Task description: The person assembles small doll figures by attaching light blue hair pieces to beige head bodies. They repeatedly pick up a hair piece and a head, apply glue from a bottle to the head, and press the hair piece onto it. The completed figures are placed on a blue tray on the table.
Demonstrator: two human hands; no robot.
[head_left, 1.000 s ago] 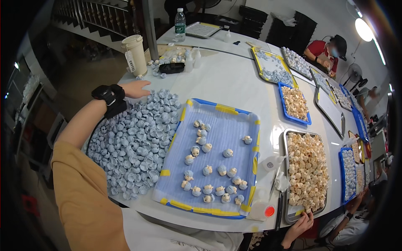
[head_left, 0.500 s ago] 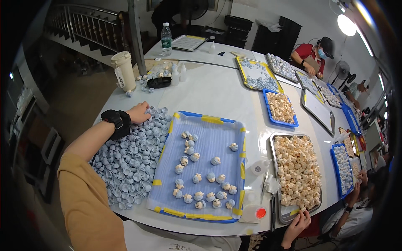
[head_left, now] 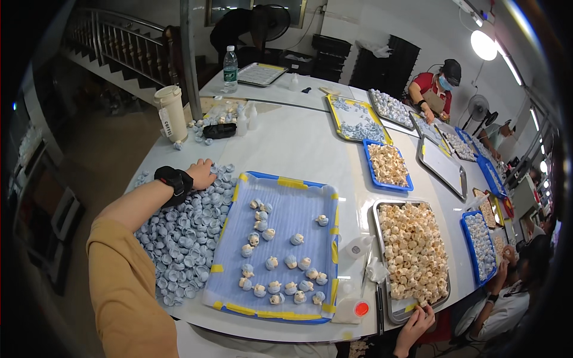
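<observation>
My left hand (head_left: 202, 174), below a black wristband, is at the far edge of a pile of light blue cup-shaped shells (head_left: 185, 238). Its fingers are bent down and closed on a shell by the fingertips, which partly hide it. At the near end of a metal tray (head_left: 446, 298) of cream-coloured pieces (head_left: 412, 244), my right hand (head_left: 418, 324) pinches one small cream piece (head_left: 423, 304). Between the hands lies a blue-lined tray (head_left: 286, 200) with yellow tape on its edges. Several small blue-and-cream doll heads (head_left: 290, 261) sit spaced out on it.
A red-capped container (head_left: 352, 310), a white bottle (head_left: 358, 246) and a black pen-like tool (head_left: 379, 307) lie between the trays. Beyond are a blue basket (head_left: 391, 184) of cream pieces, a cream cup (head_left: 172, 113) and a water bottle (head_left: 230, 70). Co-workers sit along the right side.
The whole view has shifted, with the near tabletop things lower and further left. My left hand remains at the pile, my right at the tray. The far co-worker's arm has reached toward a tray.
</observation>
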